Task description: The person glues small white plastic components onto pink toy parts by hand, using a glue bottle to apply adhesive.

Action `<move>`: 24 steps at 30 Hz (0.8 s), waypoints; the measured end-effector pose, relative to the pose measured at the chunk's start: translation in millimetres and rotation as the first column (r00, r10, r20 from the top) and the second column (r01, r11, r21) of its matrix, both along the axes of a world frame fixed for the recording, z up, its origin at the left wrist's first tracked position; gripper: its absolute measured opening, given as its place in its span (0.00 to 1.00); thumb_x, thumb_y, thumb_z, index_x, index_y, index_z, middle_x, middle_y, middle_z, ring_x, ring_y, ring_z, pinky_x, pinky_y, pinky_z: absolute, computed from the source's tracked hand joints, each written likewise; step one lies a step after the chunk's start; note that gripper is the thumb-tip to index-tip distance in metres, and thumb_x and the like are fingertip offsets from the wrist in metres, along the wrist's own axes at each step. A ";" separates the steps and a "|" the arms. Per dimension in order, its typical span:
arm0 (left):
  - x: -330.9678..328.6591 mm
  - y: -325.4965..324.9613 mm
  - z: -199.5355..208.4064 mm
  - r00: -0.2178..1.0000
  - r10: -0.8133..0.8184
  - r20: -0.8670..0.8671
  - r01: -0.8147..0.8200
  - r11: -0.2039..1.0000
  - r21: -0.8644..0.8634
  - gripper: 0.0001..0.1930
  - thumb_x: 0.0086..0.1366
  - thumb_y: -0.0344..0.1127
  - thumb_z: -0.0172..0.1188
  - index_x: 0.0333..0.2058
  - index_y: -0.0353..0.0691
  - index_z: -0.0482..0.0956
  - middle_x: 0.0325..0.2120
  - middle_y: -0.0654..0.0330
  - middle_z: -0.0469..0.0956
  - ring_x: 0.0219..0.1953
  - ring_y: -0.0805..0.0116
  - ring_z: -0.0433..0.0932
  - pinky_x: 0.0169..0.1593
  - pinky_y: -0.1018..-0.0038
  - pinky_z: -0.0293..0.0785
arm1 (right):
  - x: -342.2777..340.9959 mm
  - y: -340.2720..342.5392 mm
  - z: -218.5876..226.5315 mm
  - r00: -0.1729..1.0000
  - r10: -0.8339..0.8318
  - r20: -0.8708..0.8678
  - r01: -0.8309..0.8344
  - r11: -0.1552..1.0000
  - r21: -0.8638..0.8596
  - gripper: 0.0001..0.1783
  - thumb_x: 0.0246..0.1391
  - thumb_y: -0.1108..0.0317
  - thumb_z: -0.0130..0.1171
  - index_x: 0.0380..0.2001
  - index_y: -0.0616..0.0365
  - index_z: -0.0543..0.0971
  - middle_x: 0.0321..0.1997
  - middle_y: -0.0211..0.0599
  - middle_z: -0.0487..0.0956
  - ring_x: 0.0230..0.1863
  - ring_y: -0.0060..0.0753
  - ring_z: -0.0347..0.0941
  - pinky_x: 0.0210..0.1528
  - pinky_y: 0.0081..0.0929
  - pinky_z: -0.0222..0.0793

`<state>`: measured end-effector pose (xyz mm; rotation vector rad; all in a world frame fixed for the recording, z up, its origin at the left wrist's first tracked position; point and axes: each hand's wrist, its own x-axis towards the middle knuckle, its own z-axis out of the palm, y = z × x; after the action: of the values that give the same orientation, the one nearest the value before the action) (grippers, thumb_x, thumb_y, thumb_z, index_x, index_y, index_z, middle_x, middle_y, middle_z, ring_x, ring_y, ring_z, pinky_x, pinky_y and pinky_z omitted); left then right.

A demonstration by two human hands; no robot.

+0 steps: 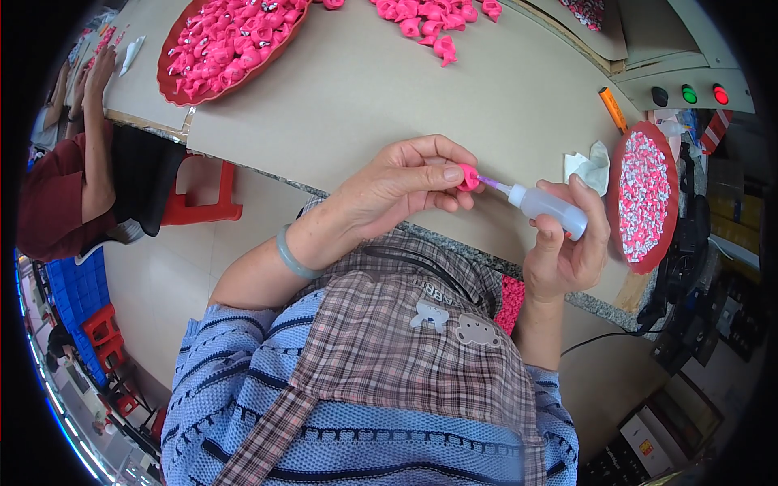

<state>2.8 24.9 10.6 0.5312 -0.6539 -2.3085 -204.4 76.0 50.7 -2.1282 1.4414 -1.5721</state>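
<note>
Between thumb and fingers, my left hand [417, 178] pinches a small pink plastic piece [468, 177] above the front edge of the table. My right hand [571, 243] grips a translucent squeeze bottle [551, 209] with a white collar. Its thin purple nozzle [494, 185] points left and meets the pink piece, or comes very close to it; the exact contact is too small to tell. Beyond my hands, a heap of similar pink pieces [429, 20] lies on the tabletop [356, 89].
A red tray [174, 93] heaped with pink pieces is at far left. Right of my hand, an oval red dish [671, 202] holds tiny pink-and-white parts, near a crumpled tissue [590, 168] and an orange marker [613, 109]. A co-worker [69, 186] sits left, by a red stool [203, 212].
</note>
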 end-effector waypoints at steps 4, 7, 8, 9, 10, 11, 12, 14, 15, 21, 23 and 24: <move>-0.5 -0.7 -0.8 1.000 0.005 0.000 -0.005 1.000 0.000 0.13 0.66 0.34 0.58 0.46 0.34 0.74 0.36 0.57 0.78 0.37 0.70 0.80 0.43 0.77 0.78 | 0.3 -1.2 0.8 1.000 0.002 0.013 -0.002 1.000 0.006 0.25 0.59 0.58 0.59 0.51 0.67 0.70 0.33 0.49 0.79 0.30 0.30 0.77 0.25 0.19 0.72; -0.3 -2.3 -0.1 1.000 0.012 0.003 -0.012 1.000 0.007 0.13 0.67 0.34 0.56 0.45 0.34 0.74 0.36 0.58 0.78 0.37 0.71 0.79 0.43 0.76 0.78 | -2.8 -0.8 0.2 1.000 0.013 0.021 -0.014 0.999 0.029 0.27 0.53 0.60 0.65 0.48 0.68 0.72 0.35 0.49 0.79 0.31 0.37 0.80 0.29 0.25 0.76; -0.4 -3.4 0.1 1.000 0.013 0.003 -0.013 1.000 0.004 0.13 0.67 0.34 0.56 0.45 0.34 0.74 0.36 0.58 0.78 0.37 0.71 0.79 0.43 0.76 0.78 | -2.6 -1.9 -0.2 1.000 0.014 0.021 -0.015 1.000 0.026 0.27 0.53 0.60 0.65 0.48 0.68 0.72 0.35 0.49 0.79 0.31 0.37 0.80 0.29 0.25 0.76; -0.8 -3.4 -0.7 1.000 0.016 -0.011 -0.016 1.000 0.009 0.12 0.67 0.34 0.56 0.46 0.34 0.74 0.36 0.58 0.78 0.38 0.71 0.79 0.43 0.76 0.78 | -1.9 -1.7 -1.3 0.998 0.011 0.065 -0.013 0.999 0.034 0.27 0.53 0.60 0.65 0.48 0.68 0.72 0.35 0.49 0.79 0.31 0.36 0.80 0.30 0.25 0.76; -1.2 -4.0 -0.9 0.999 0.019 -0.026 -0.019 1.000 0.011 0.12 0.67 0.34 0.55 0.46 0.34 0.74 0.36 0.58 0.78 0.38 0.71 0.79 0.44 0.76 0.77 | -1.6 -2.0 -1.9 0.994 0.008 0.107 -0.013 0.999 0.039 0.27 0.53 0.60 0.65 0.48 0.68 0.72 0.34 0.48 0.80 0.31 0.36 0.80 0.30 0.25 0.76; -1.2 -5.1 -0.7 0.999 0.019 -0.029 -0.019 1.000 0.005 0.12 0.67 0.34 0.55 0.46 0.34 0.74 0.36 0.58 0.78 0.38 0.71 0.79 0.44 0.76 0.77 | -2.1 -2.6 -1.8 0.994 0.009 0.104 -0.012 0.999 0.032 0.27 0.53 0.60 0.65 0.48 0.68 0.72 0.34 0.48 0.80 0.31 0.36 0.80 0.30 0.25 0.76; -0.7 -6.2 -0.5 0.999 0.013 -0.051 -0.012 1.000 0.012 0.12 0.67 0.33 0.55 0.46 0.34 0.73 0.36 0.57 0.78 0.38 0.71 0.79 0.44 0.76 0.77 | -2.7 -2.7 -1.6 0.987 0.019 0.161 -0.033 0.996 0.085 0.25 0.53 0.61 0.65 0.48 0.67 0.71 0.36 0.47 0.79 0.32 0.34 0.79 0.30 0.25 0.76; 0.7 -7.1 2.2 0.997 0.001 -0.083 -0.001 1.000 0.000 0.12 0.67 0.33 0.54 0.46 0.34 0.73 0.37 0.56 0.78 0.39 0.70 0.78 0.44 0.76 0.77 | -2.2 -5.3 1.9 0.978 0.026 0.208 -0.052 0.992 0.118 0.24 0.54 0.62 0.65 0.47 0.67 0.71 0.38 0.46 0.78 0.32 0.33 0.79 0.30 0.25 0.76; -1.5 -7.5 3.7 0.996 0.010 -0.091 -0.008 1.000 0.022 0.11 0.67 0.32 0.54 0.46 0.34 0.73 0.38 0.55 0.78 0.39 0.70 0.78 0.45 0.76 0.76 | -2.2 -7.9 4.8 0.911 0.051 0.409 -0.125 0.980 0.156 0.21 0.54 0.66 0.64 0.47 0.66 0.71 0.40 0.45 0.76 0.33 0.31 0.78 0.30 0.25 0.76; 3.4 -10.7 -3.3 0.986 0.037 -0.161 -0.039 0.999 -0.007 0.11 0.66 0.29 0.54 0.46 0.35 0.72 0.43 0.51 0.77 0.41 0.69 0.79 0.46 0.77 0.76 | -10.9 -41.6 7.2 0.689 0.046 0.723 -0.321 0.914 0.248 0.17 0.53 0.78 0.60 0.45 0.63 0.69 0.42 0.38 0.71 0.36 0.26 0.75 0.36 0.25 0.75; 4.1 -11.2 -4.1 0.984 0.031 -0.175 -0.026 0.999 0.027 0.11 0.66 0.29 0.54 0.46 0.35 0.72 0.43 0.51 0.77 0.41 0.69 0.79 0.46 0.77 0.76 | -13.5 -53.5 12.5 0.703 -0.094 0.705 -0.349 0.818 0.458 0.16 0.52 0.78 0.61 0.42 0.63 0.69 0.37 0.34 0.72 0.36 0.25 0.75 0.37 0.23 0.74; 5.3 -11.4 -4.4 0.985 0.021 -0.173 -0.017 1.000 0.026 0.11 0.66 0.29 0.54 0.46 0.36 0.72 0.43 0.52 0.77 0.41 0.69 0.79 0.46 0.77 0.76 | -11.2 -61.2 17.8 0.711 -0.122 0.692 -0.339 0.804 0.490 0.13 0.52 0.76 0.63 0.37 0.62 0.69 0.33 0.31 0.73 0.35 0.23 0.74 0.36 0.22 0.74</move>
<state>8.1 13.5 6.2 0.3412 -0.5359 -2.3158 -215.6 14.8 68.5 -1.0469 1.2391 -1.3829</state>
